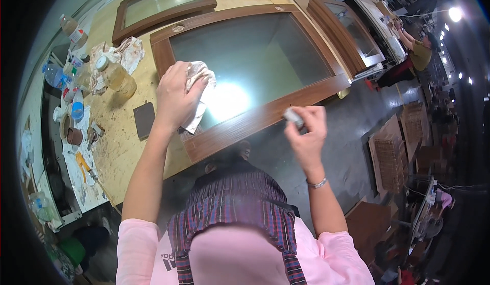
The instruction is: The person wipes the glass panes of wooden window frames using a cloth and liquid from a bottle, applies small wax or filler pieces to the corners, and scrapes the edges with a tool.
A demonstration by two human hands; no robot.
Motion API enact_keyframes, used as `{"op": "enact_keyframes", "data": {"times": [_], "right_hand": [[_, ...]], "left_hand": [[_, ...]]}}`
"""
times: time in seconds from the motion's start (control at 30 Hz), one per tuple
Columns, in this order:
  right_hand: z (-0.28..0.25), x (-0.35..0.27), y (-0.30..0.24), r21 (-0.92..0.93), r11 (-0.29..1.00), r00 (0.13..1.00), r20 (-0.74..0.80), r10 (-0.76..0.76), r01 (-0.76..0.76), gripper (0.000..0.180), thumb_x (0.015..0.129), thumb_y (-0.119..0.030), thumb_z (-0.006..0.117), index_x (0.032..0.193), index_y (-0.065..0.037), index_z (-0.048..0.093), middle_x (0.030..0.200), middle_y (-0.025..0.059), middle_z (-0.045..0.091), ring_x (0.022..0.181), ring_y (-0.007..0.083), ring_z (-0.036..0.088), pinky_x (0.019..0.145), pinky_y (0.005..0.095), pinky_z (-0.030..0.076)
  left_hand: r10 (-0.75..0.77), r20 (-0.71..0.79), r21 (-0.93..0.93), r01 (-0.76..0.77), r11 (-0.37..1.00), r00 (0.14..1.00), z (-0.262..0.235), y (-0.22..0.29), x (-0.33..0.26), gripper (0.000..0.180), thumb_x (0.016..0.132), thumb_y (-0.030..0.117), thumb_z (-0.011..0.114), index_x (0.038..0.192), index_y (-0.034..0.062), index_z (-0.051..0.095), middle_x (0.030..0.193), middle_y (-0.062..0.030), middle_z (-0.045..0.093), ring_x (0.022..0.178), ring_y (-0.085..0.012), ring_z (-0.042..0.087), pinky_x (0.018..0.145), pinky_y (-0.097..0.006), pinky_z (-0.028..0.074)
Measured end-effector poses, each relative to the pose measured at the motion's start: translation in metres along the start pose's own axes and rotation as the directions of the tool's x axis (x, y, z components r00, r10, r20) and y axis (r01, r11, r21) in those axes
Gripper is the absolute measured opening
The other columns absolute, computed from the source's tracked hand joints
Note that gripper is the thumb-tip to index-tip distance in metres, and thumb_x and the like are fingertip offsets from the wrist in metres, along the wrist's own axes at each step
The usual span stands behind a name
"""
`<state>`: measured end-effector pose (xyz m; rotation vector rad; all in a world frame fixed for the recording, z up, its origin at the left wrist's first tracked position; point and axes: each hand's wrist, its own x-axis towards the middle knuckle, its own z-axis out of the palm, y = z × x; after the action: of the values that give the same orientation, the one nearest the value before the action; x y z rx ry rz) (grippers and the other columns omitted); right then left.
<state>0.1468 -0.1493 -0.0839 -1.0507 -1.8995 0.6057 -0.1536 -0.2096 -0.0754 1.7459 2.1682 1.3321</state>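
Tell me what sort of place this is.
Probably a woodworking or door-finishing workshop. Wood-framed glass door panels lie flat on a dusty workbench, the left hand presses a rag on one, and bottles and jars crowd the bench edge.

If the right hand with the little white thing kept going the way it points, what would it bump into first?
Probably the brown wooden frame of the glass panel. The right hand aims its small white object at the frame's near edge, seemingly almost touching, though depth is unclear.

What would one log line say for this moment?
left hand: presses crumpled white cloth on glass pane | right hand: holds small white object at brown wooden door frame | door lies flat on workbench
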Motion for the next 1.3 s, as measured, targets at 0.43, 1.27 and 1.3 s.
{"op": "enact_keyframes", "data": {"times": [0.43,1.27,1.3], "right_hand": [[-0.069,0.073,0.107,-0.165,0.986,0.983,-0.172,-0.063,0.035,0.025,0.074,0.003,0.068,0.099,0.002,0.071,0.096,0.0081,0.054,0.083,0.0201,0.059,0.071,0.0305,0.051],[-0.128,0.142,0.148,-0.060,0.847,0.795,0.387,-0.468,0.528,0.038,0.064,0.003,0.068,0.101,-0.003,0.069,0.094,0.0119,0.056,0.083,0.0290,0.060,0.073,0.0377,0.052],[-0.142,0.148,0.160,-0.142,0.860,0.833,0.366,-0.415,0.490,0.037,0.064,0.004,0.067,0.101,-0.002,0.069,0.093,0.0117,0.056,0.083,0.0285,0.060,0.073,0.0370,0.052]], "left_hand": [[-0.027,0.003,-0.090,0.027,0.996,1.000,0.001,0.004,0.000,0.020,0.086,0.014,0.067,0.094,-0.0019,0.059,0.086,-0.0144,0.055,0.081,-0.0326,0.057,0.073,-0.039,0.046],[-0.197,0.024,0.001,0.197,0.980,0.980,-0.004,0.007,-0.008,0.018,0.094,0.009,0.061,0.108,-0.0013,0.058,0.090,-0.0045,0.061,0.084,-0.0130,0.057,0.080,-0.027,0.046],[-0.201,0.026,-0.006,0.201,0.979,0.979,-0.005,0.007,-0.008,0.018,0.094,0.009,0.061,0.108,-0.0013,0.058,0.090,-0.0045,0.061,0.084,-0.0129,0.056,0.080,-0.027,0.046]]}}
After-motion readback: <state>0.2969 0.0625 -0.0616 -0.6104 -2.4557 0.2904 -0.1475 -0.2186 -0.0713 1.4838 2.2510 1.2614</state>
